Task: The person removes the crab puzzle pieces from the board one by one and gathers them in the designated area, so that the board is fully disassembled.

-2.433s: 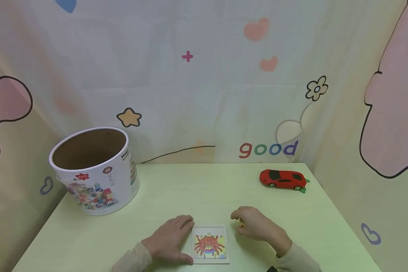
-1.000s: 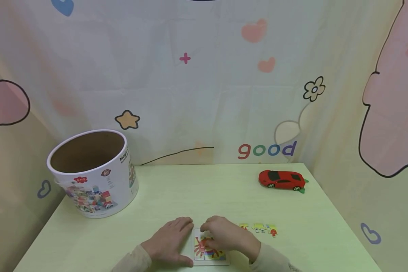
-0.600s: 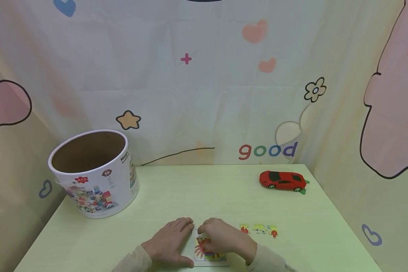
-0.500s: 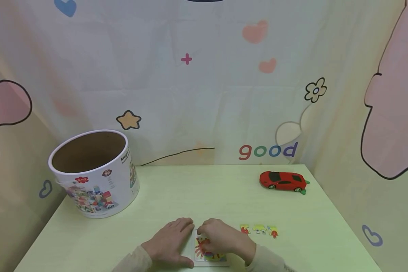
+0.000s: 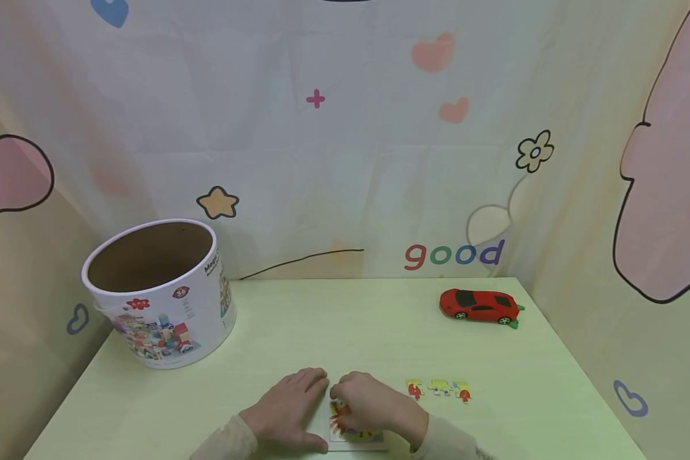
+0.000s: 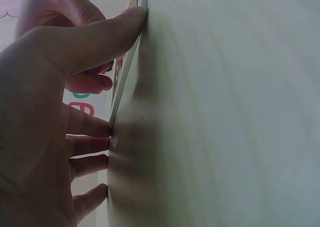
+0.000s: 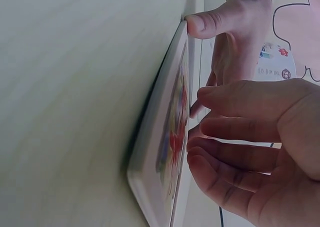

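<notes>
Desk (image 5: pixel 322 329) | my left grip (image 5: pixel 289 409) spread, touching puzzle (image 5: pixel 338 434) | right grip (image 5: pixel 374 402) loosely curved over it | car (image 5: pixel 479 306): head view only

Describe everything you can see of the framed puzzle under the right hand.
The puzzle lies flat on the table: a thin, rounded-corner board, possibly wood, with a pale border around a red and yellow picture that is partly hidden. Thumb and fingertips of the left hand rest against its left edge. The right hand covers much of it; whether its fingertips touch is unclear.
</notes>
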Tool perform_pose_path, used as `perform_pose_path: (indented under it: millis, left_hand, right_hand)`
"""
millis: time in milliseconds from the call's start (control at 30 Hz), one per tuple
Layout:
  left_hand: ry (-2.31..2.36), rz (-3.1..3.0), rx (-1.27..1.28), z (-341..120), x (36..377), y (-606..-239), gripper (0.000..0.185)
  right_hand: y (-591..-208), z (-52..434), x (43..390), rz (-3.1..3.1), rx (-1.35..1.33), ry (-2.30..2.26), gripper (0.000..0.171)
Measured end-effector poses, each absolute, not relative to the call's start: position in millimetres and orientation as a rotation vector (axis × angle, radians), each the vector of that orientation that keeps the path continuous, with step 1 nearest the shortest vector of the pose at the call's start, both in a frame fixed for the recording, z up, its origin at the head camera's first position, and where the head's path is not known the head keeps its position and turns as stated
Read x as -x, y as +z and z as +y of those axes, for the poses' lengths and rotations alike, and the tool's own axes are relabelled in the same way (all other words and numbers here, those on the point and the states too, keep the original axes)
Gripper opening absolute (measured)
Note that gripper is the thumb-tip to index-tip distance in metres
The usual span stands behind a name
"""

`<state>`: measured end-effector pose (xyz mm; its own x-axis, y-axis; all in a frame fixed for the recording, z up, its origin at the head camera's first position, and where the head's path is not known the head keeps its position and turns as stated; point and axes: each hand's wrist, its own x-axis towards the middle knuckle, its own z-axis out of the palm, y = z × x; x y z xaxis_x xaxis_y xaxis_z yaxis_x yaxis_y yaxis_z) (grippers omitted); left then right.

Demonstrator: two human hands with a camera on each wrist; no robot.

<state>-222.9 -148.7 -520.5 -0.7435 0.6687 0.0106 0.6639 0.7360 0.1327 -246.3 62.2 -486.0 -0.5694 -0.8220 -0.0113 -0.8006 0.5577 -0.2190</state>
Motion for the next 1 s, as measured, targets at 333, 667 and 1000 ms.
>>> perform_pose_path:
  millis: [333,667,1000]
  left_hand:
    - [0.186,2.901,-1.137,-149.6,223.9,-522.6,0.100]
    - [0.189,2.900,-1.145,-149.7,223.6,-521.2,0.099]
    - [0.193,2.916,-1.160,-149.5,222.9,-521.5,0.098]
  right_hand:
    - [-487.1,59.5,242.8,2.682,1.401,-0.283,0.011]
    - [-486.6,55.4,239.8,2.701,1.361,-0.245,0.012]
    - [-484.9,52.3,237.3,2.706,1.275,-0.182,0.015]
